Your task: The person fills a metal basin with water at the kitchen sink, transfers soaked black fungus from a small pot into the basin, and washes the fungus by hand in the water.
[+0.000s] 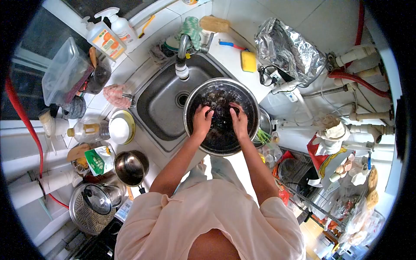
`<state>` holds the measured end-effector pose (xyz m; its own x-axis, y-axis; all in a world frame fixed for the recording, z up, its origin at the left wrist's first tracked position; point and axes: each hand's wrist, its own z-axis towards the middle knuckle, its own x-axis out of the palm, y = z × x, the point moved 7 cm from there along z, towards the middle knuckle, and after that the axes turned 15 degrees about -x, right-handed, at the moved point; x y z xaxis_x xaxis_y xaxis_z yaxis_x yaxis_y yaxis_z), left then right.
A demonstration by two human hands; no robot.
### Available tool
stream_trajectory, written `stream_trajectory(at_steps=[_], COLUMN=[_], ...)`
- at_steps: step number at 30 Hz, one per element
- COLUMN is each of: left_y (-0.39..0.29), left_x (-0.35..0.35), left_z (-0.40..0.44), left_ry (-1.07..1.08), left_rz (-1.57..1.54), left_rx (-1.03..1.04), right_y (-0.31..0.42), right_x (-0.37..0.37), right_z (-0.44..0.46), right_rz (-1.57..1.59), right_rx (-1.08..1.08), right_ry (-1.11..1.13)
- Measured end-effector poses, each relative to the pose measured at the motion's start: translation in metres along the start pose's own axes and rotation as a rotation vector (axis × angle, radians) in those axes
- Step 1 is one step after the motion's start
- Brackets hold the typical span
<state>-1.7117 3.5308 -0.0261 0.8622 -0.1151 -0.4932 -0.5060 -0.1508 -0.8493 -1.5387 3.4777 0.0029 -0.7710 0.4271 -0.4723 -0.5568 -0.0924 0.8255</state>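
Observation:
A round metal basin (189, 133) straddles the right edge of the sink. It holds dark water with dark lumpy pieces (221, 104) in it, whose kind I cannot make out. My left hand (202, 122) reaches into the basin from the left, its fingers curled and partly lost among the dark contents. Opposite it, my right hand (239, 123) is bent inward with thumb and fingers closing toward each other. Whatever lies in either grasp is hidden by the fingers and the dark water. The faucet (182, 65) hangs just beyond the basin's far left rim.
The steel sink (151, 104) with its drain lies left of the basin. A yellow sponge (248, 61) and a brush (232, 44) lie on the right counter, near a foil-covered item (288, 50). A saucepan (131, 168) and white bowl (122, 129) stand left; green stalks (262, 136) lie right.

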Motion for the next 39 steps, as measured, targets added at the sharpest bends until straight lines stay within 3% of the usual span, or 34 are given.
stream_trajectory(at_steps=[3,11,15,17,18,21,25,26,29,30,33,34,37,39], left_y=[-0.013,-0.014,0.007,-0.002,-0.007,-0.012,-0.023,-0.028,-0.039,-0.041,-0.041,-0.039,-0.032,-0.029], left_x=[-0.003,0.01,0.033,0.031,0.03,0.034,0.03,0.027,0.023,0.024,0.021,0.021,0.015,0.015], left_z=[-0.006,-0.009,-0.012,-0.016,-0.019,-0.022,-0.025,-0.025,-0.028,-0.028,-0.032,-0.033,-0.032,-0.033], left_ry=[0.019,0.222,0.387,0.485,0.533,0.617,0.72,0.731,0.75,0.746,0.767,0.78,0.649,0.64], left_rz=[-0.077,-0.153,-0.62,-0.619,-0.62,-0.497,-0.437,-0.429,-0.437,-0.463,-0.357,-0.29,-0.092,-0.049], left_rx=[0.013,-0.144,-0.332,-0.352,-0.363,-0.269,-0.229,-0.193,-0.099,-0.076,-0.086,-0.101,-0.081,-0.116], right_y=[-0.006,-0.013,-0.013,0.003,0.007,0.02,0.013,0.011,0.022,0.024,0.037,0.034,0.061,0.051], right_x=[0.017,0.026,0.021,0.008,0.006,0.006,0.008,0.008,0.008,0.006,0.001,0.003,-0.01,-0.007], right_z=[-0.013,-0.029,-0.026,-0.02,-0.02,-0.012,-0.014,-0.018,-0.015,-0.013,-0.009,-0.012,-0.002,-0.006], right_rz=[0.541,0.51,0.329,0.081,0.235,0.267,0.522,0.672,0.738,0.635,0.461,0.591,0.224,0.257], right_rx=[0.301,0.388,0.2,0.098,0.142,-0.071,0.145,0.344,0.279,0.112,-0.092,0.063,-0.267,-0.127], right_ry=[0.107,0.139,0.093,0.075,0.052,0.111,0.085,0.068,0.154,0.175,0.159,0.13,0.115,0.106])
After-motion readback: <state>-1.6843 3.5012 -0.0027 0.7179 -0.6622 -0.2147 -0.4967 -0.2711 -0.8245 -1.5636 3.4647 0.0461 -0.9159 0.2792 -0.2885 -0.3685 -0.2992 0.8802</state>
